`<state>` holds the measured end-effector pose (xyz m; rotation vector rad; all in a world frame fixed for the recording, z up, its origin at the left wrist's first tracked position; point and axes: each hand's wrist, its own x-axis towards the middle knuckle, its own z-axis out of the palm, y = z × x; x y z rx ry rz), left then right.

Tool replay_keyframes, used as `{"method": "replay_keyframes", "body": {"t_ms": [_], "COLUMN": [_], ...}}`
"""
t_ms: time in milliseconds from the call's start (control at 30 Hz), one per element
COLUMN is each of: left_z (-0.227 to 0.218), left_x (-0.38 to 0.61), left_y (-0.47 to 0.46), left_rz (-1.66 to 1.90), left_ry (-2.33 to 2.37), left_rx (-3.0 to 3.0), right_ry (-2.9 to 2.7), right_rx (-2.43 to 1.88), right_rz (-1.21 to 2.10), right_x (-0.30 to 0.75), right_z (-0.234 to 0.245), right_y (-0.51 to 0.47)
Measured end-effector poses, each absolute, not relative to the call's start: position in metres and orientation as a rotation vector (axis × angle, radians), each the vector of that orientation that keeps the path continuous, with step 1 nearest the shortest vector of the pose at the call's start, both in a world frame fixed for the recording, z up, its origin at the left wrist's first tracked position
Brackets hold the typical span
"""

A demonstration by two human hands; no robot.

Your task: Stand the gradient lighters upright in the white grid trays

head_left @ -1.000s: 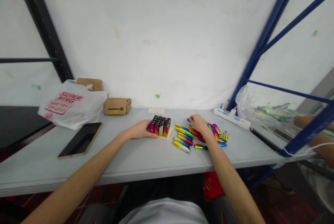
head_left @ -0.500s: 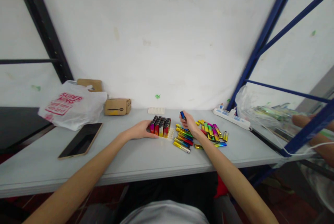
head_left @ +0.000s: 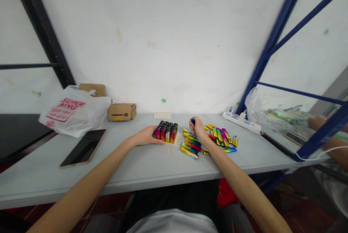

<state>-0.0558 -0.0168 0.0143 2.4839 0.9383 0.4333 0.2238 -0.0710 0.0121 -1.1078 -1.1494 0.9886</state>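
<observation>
Upright lighters (head_left: 167,133) with black tops stand packed in rows in a pale slotted tray (head_left: 177,140). My left hand (head_left: 146,136) wraps around the left side of these rows, its thumb along the front; the far fingers are hidden. Closed around a blue lighter (head_left: 193,121), my right hand (head_left: 198,128) is raised just right of the tray, and only the lighter's end shows. Below that hand lies a stack of metallic lighters (head_left: 191,144) in yellow, red, green and blue. More loose lighters (head_left: 223,137) lie to its right.
Behind the rows lies another pale slotted tray (head_left: 162,115). Leftward are a phone (head_left: 83,148), a cardboard box (head_left: 122,112) and a white plastic bag (head_left: 76,109). A power strip (head_left: 241,122) lies at right, near a blue rack post (head_left: 261,59). Another person's arm (head_left: 330,137) shows beyond it.
My right hand has shifted slightly right and turned, so less of the blue lighter shows. My left hand stays on the upright lighters. The view has tilted a little.
</observation>
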Motion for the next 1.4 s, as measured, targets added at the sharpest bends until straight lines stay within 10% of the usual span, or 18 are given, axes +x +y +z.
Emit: {"method": "replay_keyframes", "body": {"t_ms": [1400], "left_z": [0.016], "left_x": [-0.055], "left_y": [-0.019], "left_rz": [0.445], "left_ry": [0.892], "left_rx": [2.439], "right_ry": [-1.936], "right_rx": [-1.168], "right_rz": [0.492], "right_x": [0.228], "right_z": [0.010], "right_y": [-0.075]}}
